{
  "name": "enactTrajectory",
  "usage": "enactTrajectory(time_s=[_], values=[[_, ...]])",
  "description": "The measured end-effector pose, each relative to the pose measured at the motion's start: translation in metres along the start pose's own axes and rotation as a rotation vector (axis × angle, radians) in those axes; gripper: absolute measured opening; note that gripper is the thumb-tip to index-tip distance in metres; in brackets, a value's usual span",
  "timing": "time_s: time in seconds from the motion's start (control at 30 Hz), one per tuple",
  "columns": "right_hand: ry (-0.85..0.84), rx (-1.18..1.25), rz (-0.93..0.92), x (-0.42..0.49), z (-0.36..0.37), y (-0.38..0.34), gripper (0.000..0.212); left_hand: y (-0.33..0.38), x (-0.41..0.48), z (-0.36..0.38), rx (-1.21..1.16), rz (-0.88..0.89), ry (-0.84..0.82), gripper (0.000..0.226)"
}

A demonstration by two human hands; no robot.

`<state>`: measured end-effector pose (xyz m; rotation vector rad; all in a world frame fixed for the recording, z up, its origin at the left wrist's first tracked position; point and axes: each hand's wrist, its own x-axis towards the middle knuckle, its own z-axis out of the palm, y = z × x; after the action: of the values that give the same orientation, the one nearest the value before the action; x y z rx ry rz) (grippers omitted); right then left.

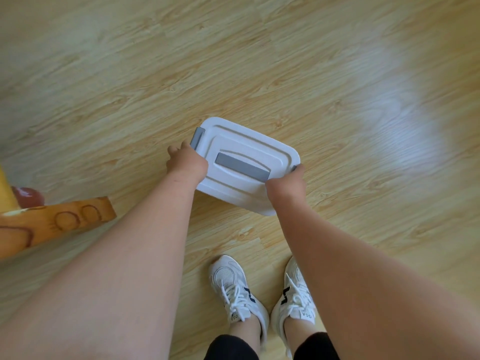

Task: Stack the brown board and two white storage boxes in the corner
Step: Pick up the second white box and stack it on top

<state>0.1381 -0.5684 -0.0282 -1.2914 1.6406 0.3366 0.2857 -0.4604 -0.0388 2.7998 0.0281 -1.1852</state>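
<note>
With both arms stretched down, our left hand (pixel 186 162) and right hand (pixel 285 185) grip opposite ends of the white storage box (pixel 246 165) above the floor (pixel 259 61), fingers hidden beneath its edges.

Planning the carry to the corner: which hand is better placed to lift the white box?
Neither alone: left hand and right hand each grip an opposite end of the white box, so probably both.
</note>
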Motion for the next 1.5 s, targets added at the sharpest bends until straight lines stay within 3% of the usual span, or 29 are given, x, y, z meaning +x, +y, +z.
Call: enactTrajectory(time_s=[0.43, 0.77, 1.17, 1.5], values=[[0.121, 0.072, -0.238, -0.121, -0.167, -0.063, 0.062, 0.077, -0.177, -0.11, -0.092, 0.092, 0.116, 0.039], [0.262, 0.211, -0.194, -0.185, -0.297, -0.068, 0.054, 0.162, -0.306, -0.148, -0.011, 0.221, 0.213, 0.036], [0.4, 0.405, -0.02, -0.206, -0.428, 0.02, 0.061, 0.246, -0.435, -0.095, 0.198, 0.456, 0.194, 0.038], [0.552, 0.572, 0.163, -0.205, -0.526, 0.14, 0.068, 0.299, -0.527, 0.011, 0.366, 0.739, 0.137, 0.03]])
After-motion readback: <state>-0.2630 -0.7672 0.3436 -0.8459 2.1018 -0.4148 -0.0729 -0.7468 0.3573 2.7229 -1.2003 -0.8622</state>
